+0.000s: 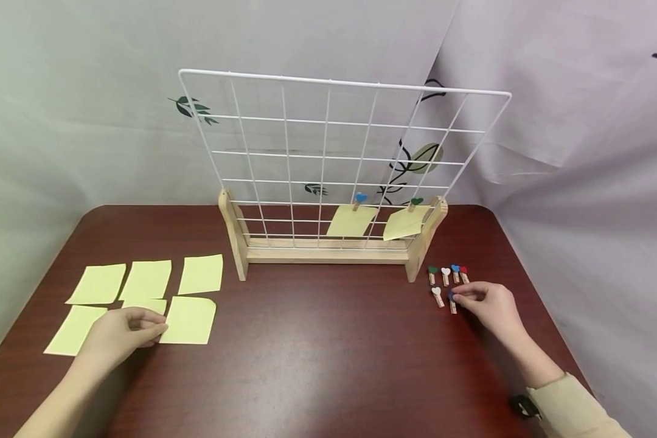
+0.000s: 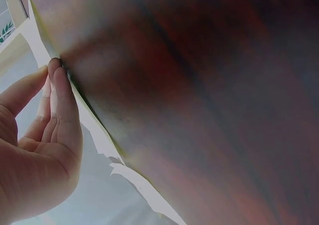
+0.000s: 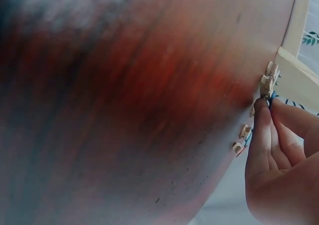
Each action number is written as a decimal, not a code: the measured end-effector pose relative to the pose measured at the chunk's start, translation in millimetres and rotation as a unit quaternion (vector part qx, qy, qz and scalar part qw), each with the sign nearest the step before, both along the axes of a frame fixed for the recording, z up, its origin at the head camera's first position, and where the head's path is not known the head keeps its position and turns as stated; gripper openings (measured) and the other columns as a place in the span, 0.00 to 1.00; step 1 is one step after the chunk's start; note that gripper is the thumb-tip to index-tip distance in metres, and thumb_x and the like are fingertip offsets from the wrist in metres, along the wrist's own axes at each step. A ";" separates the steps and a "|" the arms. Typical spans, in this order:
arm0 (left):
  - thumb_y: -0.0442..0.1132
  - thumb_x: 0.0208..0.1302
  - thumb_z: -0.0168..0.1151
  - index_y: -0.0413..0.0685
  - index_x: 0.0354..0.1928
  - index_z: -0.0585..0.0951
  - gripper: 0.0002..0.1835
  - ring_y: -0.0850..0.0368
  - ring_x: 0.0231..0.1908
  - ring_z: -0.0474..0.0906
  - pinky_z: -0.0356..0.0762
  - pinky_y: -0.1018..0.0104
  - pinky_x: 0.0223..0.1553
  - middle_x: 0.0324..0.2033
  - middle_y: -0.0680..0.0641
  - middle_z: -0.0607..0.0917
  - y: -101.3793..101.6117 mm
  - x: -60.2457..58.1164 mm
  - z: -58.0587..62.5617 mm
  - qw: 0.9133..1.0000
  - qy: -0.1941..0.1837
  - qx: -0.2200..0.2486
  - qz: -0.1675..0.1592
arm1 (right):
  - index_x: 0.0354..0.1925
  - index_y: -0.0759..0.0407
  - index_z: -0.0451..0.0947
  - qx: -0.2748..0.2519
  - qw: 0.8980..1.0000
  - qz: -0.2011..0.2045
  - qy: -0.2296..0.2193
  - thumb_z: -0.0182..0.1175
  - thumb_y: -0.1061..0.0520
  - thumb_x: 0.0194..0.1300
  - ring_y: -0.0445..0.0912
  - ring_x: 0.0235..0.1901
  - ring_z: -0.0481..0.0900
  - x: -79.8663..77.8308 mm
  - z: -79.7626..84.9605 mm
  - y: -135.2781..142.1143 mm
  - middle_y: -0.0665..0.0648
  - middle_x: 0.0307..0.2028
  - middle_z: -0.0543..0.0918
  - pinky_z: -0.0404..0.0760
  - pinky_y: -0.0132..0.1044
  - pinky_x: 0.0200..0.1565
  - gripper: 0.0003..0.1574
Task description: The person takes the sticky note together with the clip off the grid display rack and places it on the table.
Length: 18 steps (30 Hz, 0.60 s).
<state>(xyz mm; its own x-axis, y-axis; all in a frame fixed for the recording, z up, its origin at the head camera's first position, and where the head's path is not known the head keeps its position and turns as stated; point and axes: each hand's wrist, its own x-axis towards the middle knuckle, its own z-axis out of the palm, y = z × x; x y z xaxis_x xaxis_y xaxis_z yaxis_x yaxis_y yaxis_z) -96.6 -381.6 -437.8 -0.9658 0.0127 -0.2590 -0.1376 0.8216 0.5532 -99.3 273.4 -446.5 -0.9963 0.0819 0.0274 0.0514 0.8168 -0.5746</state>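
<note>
In the head view, my left hand point(image 1: 121, 333) is over the left group of yellow sticky notes. Its thumb and forefinger pinch the left edge of a front-row note point(image 1: 188, 320) whose far right corner curls up. The left wrist view shows the fingertips point(image 2: 56, 65) meeting at the paper's edge. At the right, my right hand point(image 1: 493, 307) pinches a small wooden clothespin point(image 1: 452, 306) by its dark blue heart. Beside it lie several more heart clothespins, among them a white one point(image 1: 437, 297) and a green one point(image 1: 432, 275).
A white wire grid point(image 1: 328, 121) stands in a wooden base point(image 1: 328, 255) at the back middle. Two notes hang low on it, one under a blue-heart clothespin point(image 1: 360, 199), one under a green-heart clothespin point(image 1: 416, 202). More notes point(image 1: 97, 284) lie around the left hand on the brown table point(image 1: 317, 359).
</note>
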 end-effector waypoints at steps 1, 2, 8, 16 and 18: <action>0.42 0.69 0.72 0.34 0.45 0.89 0.14 0.67 0.25 0.87 0.76 0.75 0.34 0.30 0.48 0.93 -0.1 0.0 -0.1 1.000 0.002 -0.001 0.000 | 0.40 0.63 0.92 0.001 1.000 0.002 -0.002 0.74 0.63 0.63 0.24 0.26 0.82 -0.2 0.0 -0.3 0.61 0.33 0.94 0.78 0.27 0.31 0.06; 0.42 0.69 0.72 0.35 0.45 0.89 0.14 0.67 0.25 0.86 0.76 0.75 0.34 0.30 0.48 0.93 -0.1 0.2 -0.1 1.000 0.003 -0.002 0.000 | 0.40 0.63 0.92 0.002 1.000 0.002 -0.005 0.74 0.63 0.63 0.25 0.26 0.82 -0.2 0.1 -0.7 0.61 0.33 0.94 0.78 0.27 0.31 0.06; 0.42 0.68 0.72 0.35 0.44 0.89 0.14 0.67 0.24 0.86 0.75 0.75 0.33 0.30 0.48 0.93 -0.5 1.2 0.3 1.000 0.011 -0.008 0.003 | 0.40 0.63 0.92 0.005 1.000 0.006 -0.008 0.76 0.61 0.63 0.28 0.26 0.83 0.4 -0.2 -1.9 0.61 0.32 0.94 0.77 0.28 0.31 0.07; 0.40 0.71 0.69 0.37 0.43 0.90 0.11 0.70 0.23 0.82 0.75 0.72 0.30 0.28 0.50 0.93 0.8 3.4 1.9 1.000 0.023 -0.009 -0.004 | 0.40 0.62 0.92 0.008 1.000 0.003 -0.009 0.76 0.62 0.63 0.29 0.26 0.82 0.6 -0.1 -2.6 0.61 0.33 0.94 0.77 0.29 0.31 0.07; 0.40 0.71 0.69 0.38 0.43 0.90 0.10 0.70 0.23 0.81 0.74 0.71 0.29 0.27 0.51 0.93 1.4 3.4 2.6 0.999 0.028 -0.016 -0.007 | 0.40 0.63 0.92 0.007 1.000 0.005 -0.006 0.76 0.62 0.63 0.29 0.26 0.83 0.0 -0.1 -2.4 0.61 0.34 0.94 0.77 0.29 0.31 0.07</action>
<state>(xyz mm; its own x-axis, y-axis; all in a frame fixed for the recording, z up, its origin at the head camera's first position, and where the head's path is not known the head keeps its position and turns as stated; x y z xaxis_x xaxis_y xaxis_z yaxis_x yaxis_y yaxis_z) -93.2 -380.2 -435.2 -0.9788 0.0184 -0.2042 -0.0952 0.8411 0.5325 -99.3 271.0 -446.6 -0.9974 0.0710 0.0157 0.0499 0.8252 -0.5626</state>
